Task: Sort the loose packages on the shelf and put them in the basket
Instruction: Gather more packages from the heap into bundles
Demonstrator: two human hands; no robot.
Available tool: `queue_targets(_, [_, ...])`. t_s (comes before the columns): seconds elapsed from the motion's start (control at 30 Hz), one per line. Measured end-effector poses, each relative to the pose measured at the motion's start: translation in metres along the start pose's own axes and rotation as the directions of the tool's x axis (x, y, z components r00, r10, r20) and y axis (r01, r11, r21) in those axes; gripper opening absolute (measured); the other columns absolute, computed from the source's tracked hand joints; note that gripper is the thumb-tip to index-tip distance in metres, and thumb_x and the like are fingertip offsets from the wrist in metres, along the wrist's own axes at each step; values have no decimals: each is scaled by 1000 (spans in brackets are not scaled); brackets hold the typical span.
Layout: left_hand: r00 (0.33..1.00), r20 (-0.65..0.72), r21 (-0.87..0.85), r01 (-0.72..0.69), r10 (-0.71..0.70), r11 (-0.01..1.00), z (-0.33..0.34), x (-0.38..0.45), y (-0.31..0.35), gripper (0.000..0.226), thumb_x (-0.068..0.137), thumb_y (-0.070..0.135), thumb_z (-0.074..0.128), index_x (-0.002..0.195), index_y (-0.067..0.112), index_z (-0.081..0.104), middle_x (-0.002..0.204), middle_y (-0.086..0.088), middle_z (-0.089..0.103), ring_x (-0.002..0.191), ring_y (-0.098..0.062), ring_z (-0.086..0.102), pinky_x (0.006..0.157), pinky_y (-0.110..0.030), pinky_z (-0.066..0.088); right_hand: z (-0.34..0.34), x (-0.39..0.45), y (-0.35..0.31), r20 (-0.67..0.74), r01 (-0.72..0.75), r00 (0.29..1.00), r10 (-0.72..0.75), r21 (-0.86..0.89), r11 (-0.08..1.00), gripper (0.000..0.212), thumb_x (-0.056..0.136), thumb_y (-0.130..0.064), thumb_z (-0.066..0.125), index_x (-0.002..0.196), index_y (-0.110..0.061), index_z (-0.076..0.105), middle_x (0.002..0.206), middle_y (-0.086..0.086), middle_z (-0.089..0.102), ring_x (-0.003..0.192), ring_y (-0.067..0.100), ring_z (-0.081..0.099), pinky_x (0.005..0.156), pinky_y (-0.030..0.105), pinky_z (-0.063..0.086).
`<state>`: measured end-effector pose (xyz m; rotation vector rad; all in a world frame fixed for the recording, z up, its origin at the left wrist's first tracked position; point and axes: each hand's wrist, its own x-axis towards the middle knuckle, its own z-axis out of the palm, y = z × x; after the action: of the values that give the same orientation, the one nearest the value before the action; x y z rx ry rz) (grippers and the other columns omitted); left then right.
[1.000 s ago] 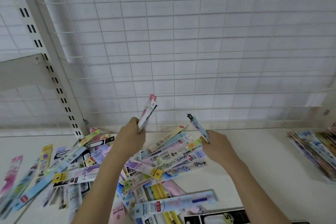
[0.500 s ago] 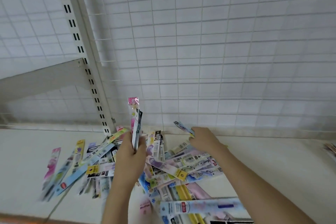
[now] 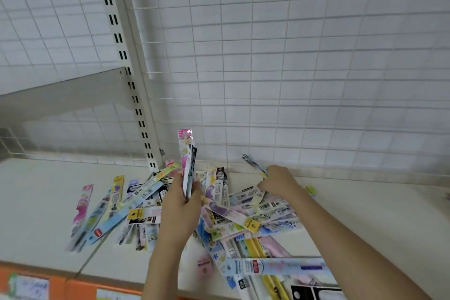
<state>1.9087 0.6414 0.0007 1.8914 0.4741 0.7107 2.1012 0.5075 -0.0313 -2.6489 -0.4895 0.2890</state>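
A white wire grid panel (image 3: 292, 68) backs a slotted upright post (image 3: 121, 51), with orange edge strip (image 3: 73, 287) below.

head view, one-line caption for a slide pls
Left hand grips upright packages; right hand pinches another above the shelf pile.

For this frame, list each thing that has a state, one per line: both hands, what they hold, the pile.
Left hand: grips a small bundle of packages.
Held bundle: upright, pink package in front.
Right hand: pinches one package at the pile's far edge.
Pinched package: tilted, one end raised.
Loose pile: scattered, overlapping on the shelf.
Basket: not in view.
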Motion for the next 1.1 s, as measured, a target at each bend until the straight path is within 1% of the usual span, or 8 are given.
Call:
queue_targets(0.13, [1000,13,-17,13,-13,1000,3,-5,-3,19,95,13,48,81,26,48,70,-10,60,59,-19,53,45,-10,41,-7,-6,2,-35,-30,999,33,104,994,22,82,-10,56,67,-12,39,67,1,43,56,13,42,47,24,31])
queue_targets(0.43, [999,27,-25,23,-23,999,4,-8,-8,21,95,11,48,78,23,46,71,-4,57,64,-24,59,44,-8,42,-34,-42,2,-168,30,982,82,574,818,5,86,-6,45,85,-10,42,75,7,52,63,22,68,55,28,45])
queue_targets(0.57, [999,42,12,15,-15,1000,7,-8,-16,18,95,14,47,78,21,47,75,-17,62,71,-31,63,52,-18,41,-34,-59,5,-148,32,987,55,531,847,14,88,0,42,100,-7,44,78,8,53,57,11,61,52,27,41])
queue_targets(0.67, [999,48,6,12,-13,1000,10,-9,-17,16,95,15,47,81,20,48,76,-23,63,74,-37,62,59,-29,44,-32,-68,12,-219,66,975,48,482,874,23,86,-1,42,107,-8,44,94,18,54,76,28,64,58,35,47])
queue_targets(0.9, [999,39,19,0,-1,1000,14,-9,-13,17,95,16,47,80,22,48,78,-25,64,75,-38,60,54,-24,39,-37,-88,36,-213,55,976,52,469,882,62,90,-5,43,144,-26,21,106,13,59,66,19,51,49,24,37])
queue_targets(0.97, [1000,28,14,0,0,1000,13,-8,-10,18,95,14,48,77,21,48,79,-26,63,71,-36,58,53,-26,38,-38,-90,48,-214,11,972,96,449,893,50,88,-6,45,136,-19,36,100,10,58,68,16,50,53,23,36])
queue_targets(1.07, [1000,22,17,-6,6,1000,14,-8,-8,18,95,14,48,78,20,49,81,-29,62,72,-42,59,54,-29,40,-39,-98,60,-225,-69,958,180,429,900,5,88,-11,49,92,-11,47,71,3,46,58,15,41,51,27,30])
queue_targets(1.1, [1000,25,16,-6,5,1000,16,-7,-8,14,95,14,48,80,17,50,81,-30,61,75,-44,60,54,-29,41,-38,-97,65,-225,-88,953,202,434,897,11,89,-16,51,82,-11,44,67,1,43,58,16,40,52,28,29])
